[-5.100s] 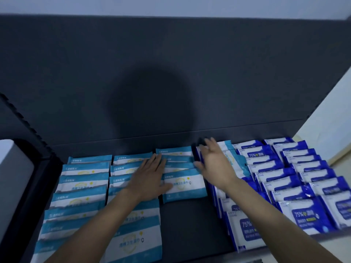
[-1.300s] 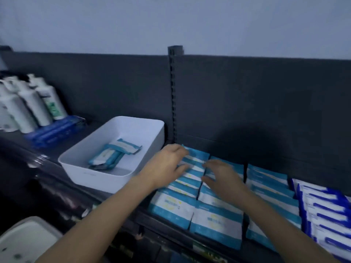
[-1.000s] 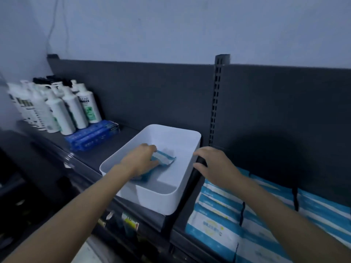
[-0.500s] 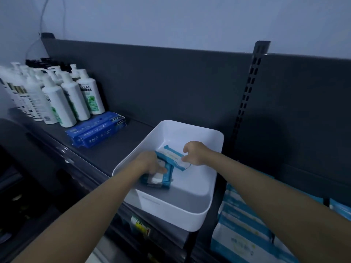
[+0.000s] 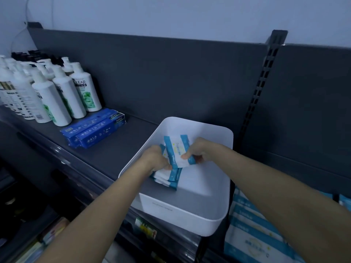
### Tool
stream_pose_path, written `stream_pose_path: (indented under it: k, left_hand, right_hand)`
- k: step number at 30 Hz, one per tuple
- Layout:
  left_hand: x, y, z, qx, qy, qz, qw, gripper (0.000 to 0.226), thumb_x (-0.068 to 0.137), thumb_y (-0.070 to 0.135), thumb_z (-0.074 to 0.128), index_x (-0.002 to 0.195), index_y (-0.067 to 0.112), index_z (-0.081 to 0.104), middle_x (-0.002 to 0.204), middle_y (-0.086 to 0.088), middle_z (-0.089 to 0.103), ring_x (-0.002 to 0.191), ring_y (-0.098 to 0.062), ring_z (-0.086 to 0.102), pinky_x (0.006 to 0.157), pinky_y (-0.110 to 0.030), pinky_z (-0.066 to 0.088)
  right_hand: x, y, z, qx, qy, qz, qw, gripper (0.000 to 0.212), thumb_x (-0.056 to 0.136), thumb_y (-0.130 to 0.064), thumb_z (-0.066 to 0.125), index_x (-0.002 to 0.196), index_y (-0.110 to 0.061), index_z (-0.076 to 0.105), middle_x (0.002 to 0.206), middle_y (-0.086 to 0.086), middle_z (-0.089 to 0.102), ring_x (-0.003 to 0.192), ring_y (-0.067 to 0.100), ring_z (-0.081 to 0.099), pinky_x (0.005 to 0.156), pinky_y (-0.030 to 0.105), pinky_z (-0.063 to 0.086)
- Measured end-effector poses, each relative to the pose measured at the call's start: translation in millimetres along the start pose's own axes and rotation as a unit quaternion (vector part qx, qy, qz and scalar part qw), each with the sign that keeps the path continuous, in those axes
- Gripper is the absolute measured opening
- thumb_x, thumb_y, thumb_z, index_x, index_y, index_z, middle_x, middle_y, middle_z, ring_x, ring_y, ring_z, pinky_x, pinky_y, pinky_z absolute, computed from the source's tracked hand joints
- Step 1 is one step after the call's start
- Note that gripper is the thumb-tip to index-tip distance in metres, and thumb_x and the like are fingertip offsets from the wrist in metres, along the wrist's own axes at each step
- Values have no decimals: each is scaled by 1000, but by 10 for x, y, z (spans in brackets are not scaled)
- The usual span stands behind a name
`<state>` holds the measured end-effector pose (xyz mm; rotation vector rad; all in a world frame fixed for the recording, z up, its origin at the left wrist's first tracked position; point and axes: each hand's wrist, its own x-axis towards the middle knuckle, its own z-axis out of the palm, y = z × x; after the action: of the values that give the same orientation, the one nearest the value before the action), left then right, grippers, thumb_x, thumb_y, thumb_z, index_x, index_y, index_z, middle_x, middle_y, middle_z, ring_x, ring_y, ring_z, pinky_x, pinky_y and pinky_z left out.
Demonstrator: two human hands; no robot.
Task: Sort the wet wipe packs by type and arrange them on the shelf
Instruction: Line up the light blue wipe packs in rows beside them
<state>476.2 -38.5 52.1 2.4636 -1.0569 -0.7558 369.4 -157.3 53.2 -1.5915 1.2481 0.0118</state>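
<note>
The left grip (image 5: 155, 160) is closed round a stack of light-blue wet wipe packs (image 5: 168, 177) inside the white bin (image 5: 190, 212). The right grip (image 5: 200, 151) pinches one wet wipe pack (image 5: 176, 149) just above that stack. The bin sits on the shelf (image 5: 121, 149), right of the toothpaste boxes (image 5: 95, 130).

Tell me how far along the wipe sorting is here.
Late stage, apparently. Done: rows of shelved packs lie at lower right. In hand: the left hand and right hand each grip loose packs inside the white bin; no others show there. Left: setting these with the rows.
</note>
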Motion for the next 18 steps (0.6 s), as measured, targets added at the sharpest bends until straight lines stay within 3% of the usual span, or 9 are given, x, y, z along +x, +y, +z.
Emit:
stream_pose_path:
  k: [3,5,7,10,13,18]
  left_hand:
    - [-54,83,-65,-53,44,20,997,42,68,27,83,99,7,64,100,-6,68,93,-23,64,78,-32,52]
    - [-167,183,-133,-118,85,36,989,29,69,26,83,80,15,59,81,1,62,75,-17,61,61,-27,47]
    - [-292,310,-189,-198,114,68,971,29,67,21,84,77,19,56,75,4,60,65,-12,58,51,-25,44]
    - [-562,565,-239,-267,142,131,944,31,67,17,84,88,13,62,80,0,65,64,-16,61,48,-29,49]
    - [-845,847,-198,-294,144,186,926,30,68,17,85,85,12,61,83,-1,67,64,-16,61,49,-29,49]
    - [-1260,1284,102,-311,113,231,915,29,71,15,84,88,11,60,84,1,69,69,-15,65,53,-29,50]
  right_hand:
    - [-57,-68,-125,121,49,-58,990,29,76,7,72,101,0,59,102,14,65,87,26,64,56,31,52]
    - [-187,-121,-265,157,78,-101,979,24,77,6,72,95,-5,61,104,11,67,91,25,64,60,31,53]
    - [-370,-127,-442,207,97,-132,964,21,78,6,70,85,-10,59,100,8,67,91,24,64,65,33,53]
    - [-693,-25,-716,276,107,-168,940,19,81,7,66,87,-10,62,104,8,69,94,24,65,74,36,56]
    - [-1049,159,-968,365,106,-188,906,22,83,10,61,98,-5,64,110,11,69,97,26,66,75,38,56]
    - [-1738,686,-1375,507,110,-217,827,17,87,5,55,101,-3,61,92,11,68,78,23,66,61,32,57]
